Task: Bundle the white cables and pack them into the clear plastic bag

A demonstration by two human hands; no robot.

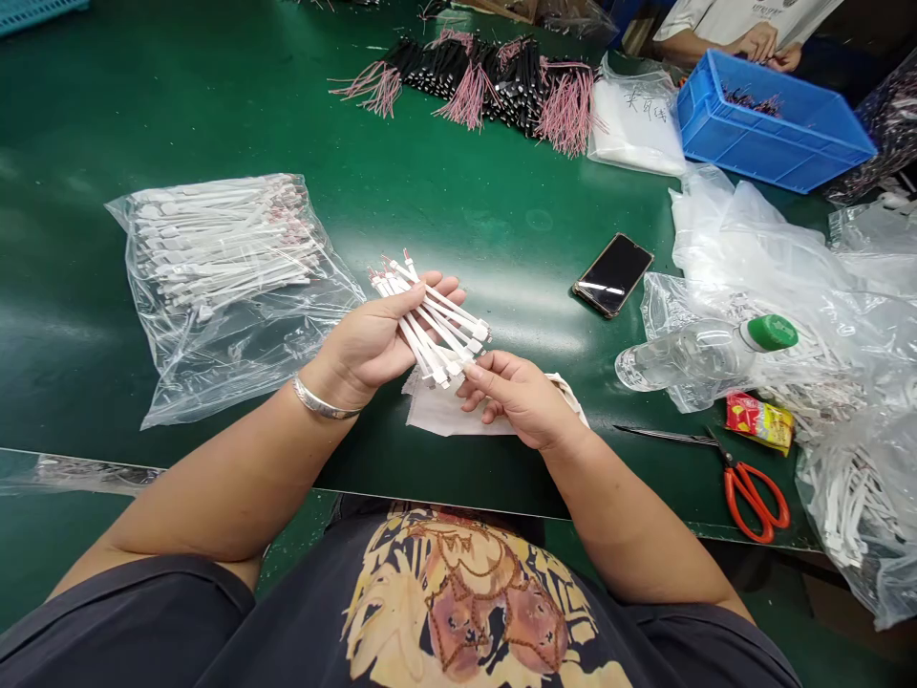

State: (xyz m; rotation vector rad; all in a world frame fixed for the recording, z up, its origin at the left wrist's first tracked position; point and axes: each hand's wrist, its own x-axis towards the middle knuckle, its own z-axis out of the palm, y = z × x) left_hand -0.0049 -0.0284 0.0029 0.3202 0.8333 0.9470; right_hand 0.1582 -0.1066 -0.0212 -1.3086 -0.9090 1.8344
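My left hand [391, 334] is closed around a fanned bundle of short white cables [440, 330], its thumb lying across them. The cables have white connectors at the near end and reddish wire tips at the far end. With thumb and fingers, my right hand [512, 392] pinches a connector end at the bundle's lower right. Under my hands a white cloth or sheet [444, 416] lies near the table edge, partly covered by my right hand. To the left, a clear plastic bag [250, 349] holds many similar white cables [222, 239] in stacked rows.
On the green table [465, 201] lie a phone [614, 274], a clear bottle [688, 354], red-handled scissors [749, 487] and a snack packet [759, 422]. Plastic bags [752, 229] crowd the right. Black cable bundles [494, 81], a blue bin [774, 139] and another person's hands [763, 46] are farther back.
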